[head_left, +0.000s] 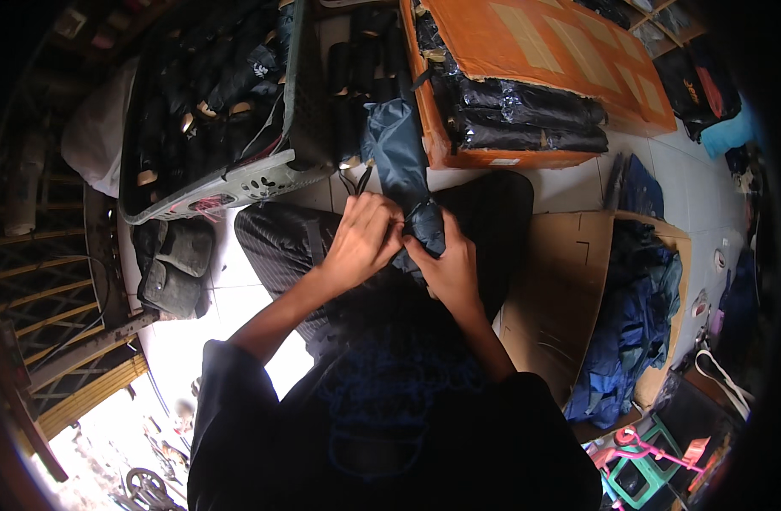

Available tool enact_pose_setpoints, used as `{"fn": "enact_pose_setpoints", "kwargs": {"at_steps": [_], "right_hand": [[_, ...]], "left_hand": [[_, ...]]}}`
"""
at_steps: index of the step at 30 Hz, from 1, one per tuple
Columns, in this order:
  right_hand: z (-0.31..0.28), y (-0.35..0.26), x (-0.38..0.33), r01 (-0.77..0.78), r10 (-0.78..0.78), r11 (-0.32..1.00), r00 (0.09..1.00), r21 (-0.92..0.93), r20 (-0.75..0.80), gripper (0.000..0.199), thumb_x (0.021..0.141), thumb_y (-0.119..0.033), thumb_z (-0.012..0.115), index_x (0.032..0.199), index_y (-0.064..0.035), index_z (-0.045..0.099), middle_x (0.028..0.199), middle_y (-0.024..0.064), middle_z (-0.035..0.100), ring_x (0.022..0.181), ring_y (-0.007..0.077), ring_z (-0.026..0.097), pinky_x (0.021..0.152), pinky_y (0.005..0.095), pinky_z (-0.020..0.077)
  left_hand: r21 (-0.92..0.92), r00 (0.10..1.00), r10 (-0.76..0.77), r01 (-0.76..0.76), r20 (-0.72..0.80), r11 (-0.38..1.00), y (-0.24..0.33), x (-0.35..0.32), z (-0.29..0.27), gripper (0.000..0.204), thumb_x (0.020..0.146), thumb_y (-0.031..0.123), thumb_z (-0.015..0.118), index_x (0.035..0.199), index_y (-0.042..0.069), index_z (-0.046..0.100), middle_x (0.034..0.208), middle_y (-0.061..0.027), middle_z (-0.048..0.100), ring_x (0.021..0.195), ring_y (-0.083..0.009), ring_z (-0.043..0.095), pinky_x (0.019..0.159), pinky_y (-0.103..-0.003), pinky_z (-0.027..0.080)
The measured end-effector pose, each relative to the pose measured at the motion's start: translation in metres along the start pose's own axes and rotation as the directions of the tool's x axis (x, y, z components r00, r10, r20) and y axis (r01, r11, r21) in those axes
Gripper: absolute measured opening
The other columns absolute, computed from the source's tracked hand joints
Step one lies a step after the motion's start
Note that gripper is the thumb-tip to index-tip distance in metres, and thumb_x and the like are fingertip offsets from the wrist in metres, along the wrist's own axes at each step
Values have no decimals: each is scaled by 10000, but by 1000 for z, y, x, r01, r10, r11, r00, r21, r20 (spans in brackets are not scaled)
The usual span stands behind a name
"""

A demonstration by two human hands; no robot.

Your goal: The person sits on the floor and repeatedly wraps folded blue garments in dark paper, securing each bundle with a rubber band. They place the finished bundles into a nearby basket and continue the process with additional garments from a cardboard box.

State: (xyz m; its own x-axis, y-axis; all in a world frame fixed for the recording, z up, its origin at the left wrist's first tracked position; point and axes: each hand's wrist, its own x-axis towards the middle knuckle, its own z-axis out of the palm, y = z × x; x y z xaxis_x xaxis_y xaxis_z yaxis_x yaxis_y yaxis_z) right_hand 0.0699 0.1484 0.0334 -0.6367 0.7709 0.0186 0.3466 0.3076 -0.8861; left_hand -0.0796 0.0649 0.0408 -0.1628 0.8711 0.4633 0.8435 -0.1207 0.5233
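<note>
Fabric (396, 140) in slate blue lay lengthwise between my knees (509, 217), its far end loose and crumpled toward the gap between crate and box, its near end bunched under my fingers. My right hand (446, 255) had its grip closed around that near end, thumb pressed along it. My left hand (369, 230) was curled nearly shut just beside it; I could not tell whether that grip pinched the cloth or merely touched it. I judged this piece partway done: the near part was gathered, while the far stretch was slack and seemed to need tidying.

Beyond it, to the left, the grey crate (267, 177) was crowded with dark rolls (228, 85). To the right, the orange box (569, 51) held glossy black packets (526, 106), neatly stacked, which looked finished by comparison. Nearer my right side, loose blue cloth (624, 349) filled an open brown carton (552, 289); if those pieces belonged to the same work, plenty was left. I could not count them.
</note>
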Motion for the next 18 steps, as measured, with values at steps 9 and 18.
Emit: {"fn": "enact_pose_setpoints", "kwargs": {"at_steps": [9,18], "right_hand": [[5,0,-3,-2,-10,958,999,287,40,489,770,-199,729,1147,41,531,936,215,659,881,307,676,749,362,517],[7,-22,1,-126,-46,857,947,499,318,473,822,-242,683,1171,40,536,991,103,606,932,148,561,822,289,456]], "left_hand": [[-257,981,-139,102,-134,961,5,-29,-3,259,761,31,677,955,32,505,953,-110,563,823,-222,518,742,-335,386],[-955,720,-640,287,267,-76,29,2,-4,587,888,381,602,1242,-60,445,1078,-215,619,1027,-252,604,903,-354,470]]}}
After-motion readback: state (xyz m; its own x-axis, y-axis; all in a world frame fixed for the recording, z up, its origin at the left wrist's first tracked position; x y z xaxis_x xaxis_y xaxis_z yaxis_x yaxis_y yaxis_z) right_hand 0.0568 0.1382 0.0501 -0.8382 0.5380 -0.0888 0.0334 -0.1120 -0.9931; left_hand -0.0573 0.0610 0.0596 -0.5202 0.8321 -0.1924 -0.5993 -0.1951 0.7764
